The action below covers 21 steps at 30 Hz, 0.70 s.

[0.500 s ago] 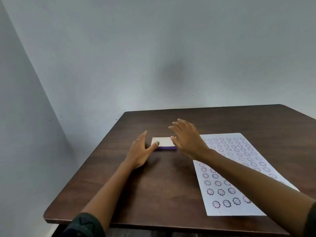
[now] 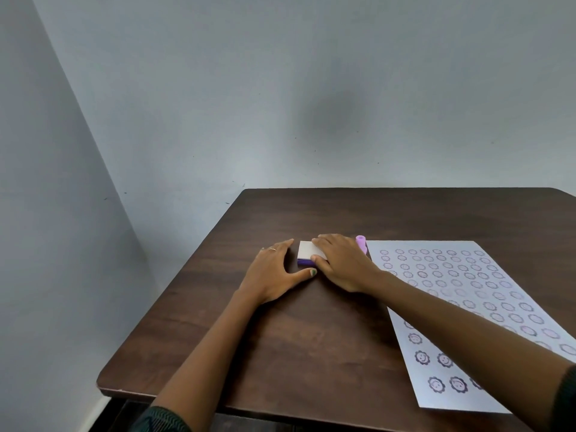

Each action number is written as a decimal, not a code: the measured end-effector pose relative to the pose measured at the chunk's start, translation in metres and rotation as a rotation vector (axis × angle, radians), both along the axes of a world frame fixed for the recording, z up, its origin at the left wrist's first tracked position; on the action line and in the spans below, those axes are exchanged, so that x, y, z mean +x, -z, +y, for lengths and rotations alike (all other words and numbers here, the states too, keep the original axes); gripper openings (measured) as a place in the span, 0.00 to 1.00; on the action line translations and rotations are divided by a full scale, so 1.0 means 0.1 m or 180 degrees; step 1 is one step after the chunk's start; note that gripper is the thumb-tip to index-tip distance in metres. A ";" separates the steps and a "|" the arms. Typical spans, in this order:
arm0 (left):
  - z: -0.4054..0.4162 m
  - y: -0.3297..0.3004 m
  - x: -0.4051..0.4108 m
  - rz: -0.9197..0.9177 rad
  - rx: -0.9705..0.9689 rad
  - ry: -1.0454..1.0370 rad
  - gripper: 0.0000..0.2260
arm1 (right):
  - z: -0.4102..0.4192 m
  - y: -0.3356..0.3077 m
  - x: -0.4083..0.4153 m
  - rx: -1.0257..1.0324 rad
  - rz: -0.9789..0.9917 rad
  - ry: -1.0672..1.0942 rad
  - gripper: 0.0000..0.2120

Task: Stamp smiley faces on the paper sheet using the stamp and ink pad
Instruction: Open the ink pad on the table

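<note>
- Left hand laid flat on the table, fingers straight and relaxed, nothing grasped; thumb stretched rightward, its tip just below the pad's near edge. A ring is seen on one finger.
- Right hand placed palm down over the right part of the ink pad, fingers extended across the white lid, thumb at the near edge; no curl or pinch is visible.
- Pad lies closed between the two hands, purple base showing under the lid.
- Stamp, lilac, stands just behind the right hand, at the sheet's far left corner, untouched.
- Sheet, with rows of smiley prints, lies right of the pad, partly covered by the right forearm.
</note>
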<state>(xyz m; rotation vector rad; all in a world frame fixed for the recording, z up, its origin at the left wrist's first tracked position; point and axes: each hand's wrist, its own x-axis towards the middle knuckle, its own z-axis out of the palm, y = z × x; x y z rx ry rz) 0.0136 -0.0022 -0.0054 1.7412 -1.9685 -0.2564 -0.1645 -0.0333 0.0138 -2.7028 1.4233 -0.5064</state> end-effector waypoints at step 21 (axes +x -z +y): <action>0.82 -0.01 0.21 0.0158 0.0201 0.0166 0.35 | 0.72 0.07 0.03 0.0009 -0.0401 -0.0625 0.22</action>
